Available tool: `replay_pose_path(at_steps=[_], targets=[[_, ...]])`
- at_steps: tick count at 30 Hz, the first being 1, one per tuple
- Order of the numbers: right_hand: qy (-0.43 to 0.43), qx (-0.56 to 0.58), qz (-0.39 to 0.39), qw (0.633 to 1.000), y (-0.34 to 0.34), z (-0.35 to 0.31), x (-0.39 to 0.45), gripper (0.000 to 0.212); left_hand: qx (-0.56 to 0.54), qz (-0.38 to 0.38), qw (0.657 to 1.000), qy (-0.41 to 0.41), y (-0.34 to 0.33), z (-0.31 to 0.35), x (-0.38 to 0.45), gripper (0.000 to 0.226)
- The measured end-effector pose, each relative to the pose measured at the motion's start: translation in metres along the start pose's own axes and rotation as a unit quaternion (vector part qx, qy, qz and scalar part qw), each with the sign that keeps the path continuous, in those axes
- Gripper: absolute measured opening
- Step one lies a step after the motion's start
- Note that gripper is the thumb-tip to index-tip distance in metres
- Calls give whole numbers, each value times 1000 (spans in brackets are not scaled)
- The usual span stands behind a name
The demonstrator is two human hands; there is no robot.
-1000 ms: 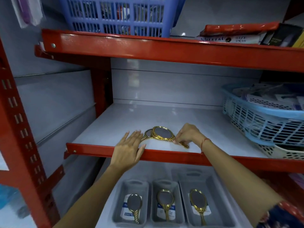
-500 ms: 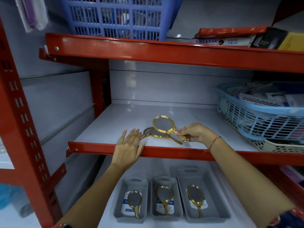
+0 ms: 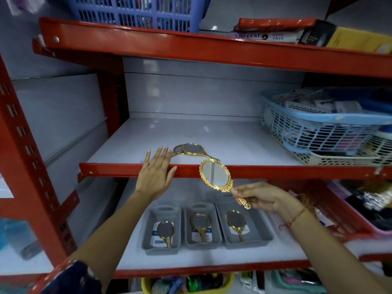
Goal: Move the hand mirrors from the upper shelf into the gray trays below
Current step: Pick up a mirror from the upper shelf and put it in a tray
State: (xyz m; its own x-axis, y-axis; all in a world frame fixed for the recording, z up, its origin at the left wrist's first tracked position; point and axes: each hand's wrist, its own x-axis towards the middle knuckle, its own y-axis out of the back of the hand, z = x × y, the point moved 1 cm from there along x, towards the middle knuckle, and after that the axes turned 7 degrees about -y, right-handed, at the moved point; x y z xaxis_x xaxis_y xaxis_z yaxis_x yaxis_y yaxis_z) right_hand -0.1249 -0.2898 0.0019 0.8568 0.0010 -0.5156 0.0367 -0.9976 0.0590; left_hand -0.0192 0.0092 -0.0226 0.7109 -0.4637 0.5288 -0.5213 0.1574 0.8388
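Two hands: both in view, reaching in from below the upper shelf's red front rail.
Right hand: fingers closed on the gold handle of a hand mirror, below the rail and to the right of the left hand.
Held mirror: oval glass in an ornate gold frame, tilted up and to the left — its head overlapped the rail in the picture, its handle ran down into the fingers.
Left hand: flat and spread, palm down on the rail, fingertips reaching onto the white shelf board; it held nothing.
Mirrors on shelf: at least two gold-framed mirrors lay overlapping just behind the rail, their left end just beside the left hand's fingertips.
Gray trays: three side by side on the lower shelf, below the rail — left tray, middle tray, right tray.
Tray contents: one gold mirror lay in each, handle toward the person, over a white printed label.
Light blue basket: on the upper shelf, far right of the rail, stacked in a cream basket and full of packets.
Dark blue basket: on the shelf above the rail.
Yellow bin: under the lower shelf, contents blurred.
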Motion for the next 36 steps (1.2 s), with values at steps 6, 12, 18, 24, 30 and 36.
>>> replay_pose_path(at_steps=[6,12,18,24,30,36], targets=[[-84,9,-6,996,10,49,21,26,-7,23,1000,2,-2,5,-2,64],[-152,25,53,987,30,86,77,12,5,80,997,5,-13,5,-1,58],[-153,104,168,968,48,129,136,9,29,187,982,12,-32,5,4,53],[-206,95,212,951,58,161,188,19,89,249,964,7,-49,0,11,51],[-222,-15,250,942,56,172,196,52,107,264,959,7,-54,-2,12,51],[-165,-186,340,907,39,157,179,49,91,257,962,11,-50,2,11,51]])
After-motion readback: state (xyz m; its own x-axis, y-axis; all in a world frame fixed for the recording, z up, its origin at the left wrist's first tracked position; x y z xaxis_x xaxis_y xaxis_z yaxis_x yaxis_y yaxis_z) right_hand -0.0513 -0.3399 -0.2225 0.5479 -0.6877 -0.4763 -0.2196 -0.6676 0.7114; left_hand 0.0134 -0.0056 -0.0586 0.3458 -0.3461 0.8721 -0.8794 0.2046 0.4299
